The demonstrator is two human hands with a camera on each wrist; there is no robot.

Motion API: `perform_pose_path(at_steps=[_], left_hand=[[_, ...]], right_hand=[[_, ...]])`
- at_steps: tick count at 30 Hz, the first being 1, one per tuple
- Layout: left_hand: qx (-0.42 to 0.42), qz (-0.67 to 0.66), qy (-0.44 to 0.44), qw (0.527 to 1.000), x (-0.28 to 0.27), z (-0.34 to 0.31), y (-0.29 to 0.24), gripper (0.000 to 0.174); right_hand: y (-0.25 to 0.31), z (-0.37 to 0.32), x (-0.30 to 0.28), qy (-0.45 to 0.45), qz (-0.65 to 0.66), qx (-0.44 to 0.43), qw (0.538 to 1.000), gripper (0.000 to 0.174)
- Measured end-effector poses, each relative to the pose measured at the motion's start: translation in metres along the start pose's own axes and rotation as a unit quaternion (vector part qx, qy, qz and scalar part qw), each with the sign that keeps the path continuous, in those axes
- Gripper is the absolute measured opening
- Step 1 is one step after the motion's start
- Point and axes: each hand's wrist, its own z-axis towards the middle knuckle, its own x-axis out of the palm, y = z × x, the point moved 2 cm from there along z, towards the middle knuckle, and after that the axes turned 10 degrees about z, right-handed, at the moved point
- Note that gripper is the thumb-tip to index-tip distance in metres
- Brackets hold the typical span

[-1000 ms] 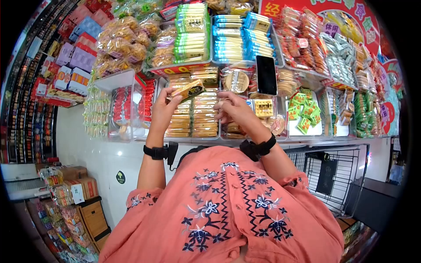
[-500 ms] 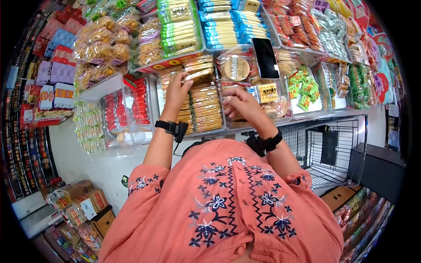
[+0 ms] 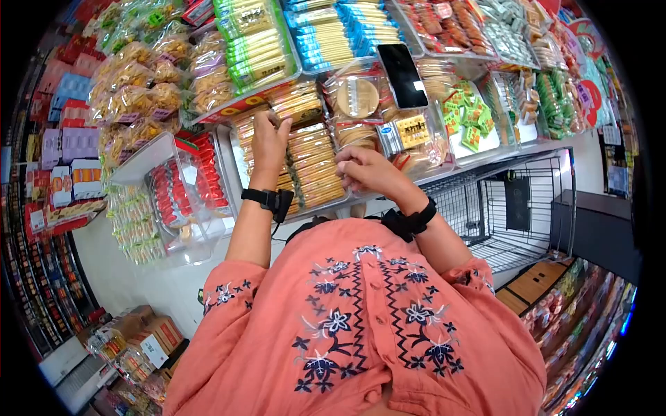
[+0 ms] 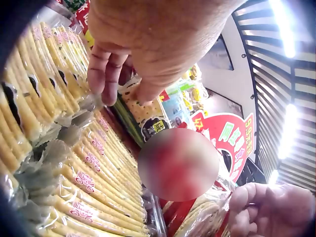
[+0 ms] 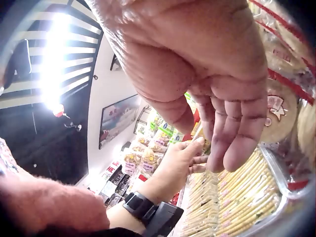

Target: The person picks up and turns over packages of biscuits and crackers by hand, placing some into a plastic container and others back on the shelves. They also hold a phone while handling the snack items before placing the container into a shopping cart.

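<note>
Wrapped biscuit sticks stand in packed rows in a clear bin. At the back of these rows is my left hand, near a stack of packets with dark labels. In the left wrist view, the thumb and fingers of this hand pinch the end of a biscuit packet with a black label; part of the grip is hidden. My right hand hovers with loosely bent fingers at the right edge of the rows, before round biscuits. Nothing is in this hand in the right wrist view.
A black phone lies on the bins at the back. Green packets fill a bin to the right, red packets one to the left. A wire cart stands at the right, below the display.
The left hand has brought the packet from above the rows down to the back of the bin. The right hand stays nearby, holding nothing. The head view has shifted, with the display now tilted.
</note>
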Motion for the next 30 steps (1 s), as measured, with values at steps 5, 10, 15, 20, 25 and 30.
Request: perform_pose_path(at_steps=[5, 10, 15, 20, 25, 30], left_hand=[[0.026, 0.034, -0.017, 0.999, 0.007, 0.002, 0.007, 0.037], [0.036, 0.035, -0.053, 0.997, -0.001, -0.005, 0.001, 0.038], [0.026, 0.044, -0.038, 0.998, -0.004, -0.006, 0.000, 0.039], [0.030, 0.093, -0.050, 0.994, -0.004, -0.006, 0.004, 0.043], [0.012, -0.017, -0.033, 0.999, -0.021, -0.018, -0.021, 0.037], [-0.026, -0.226, 0.201, 0.953, -0.006, -0.040, -0.071, 0.028]], right_hand=[[-0.007, -0.004, -0.001, -0.005, -0.013, 0.009, 1.000, 0.035], [-0.009, -0.012, -0.004, -0.011, -0.022, -0.007, 1.000, 0.034], [-0.011, -0.015, -0.007, 0.001, -0.035, -0.004, 0.999, 0.034], [-0.004, -0.026, -0.009, 0.009, -0.042, -0.024, 0.999, 0.032], [0.003, -0.040, -0.022, 0.027, 0.012, -0.046, 0.999, 0.028], [0.036, -0.078, -0.061, -0.029, 0.036, -0.064, 0.997, 0.025]])
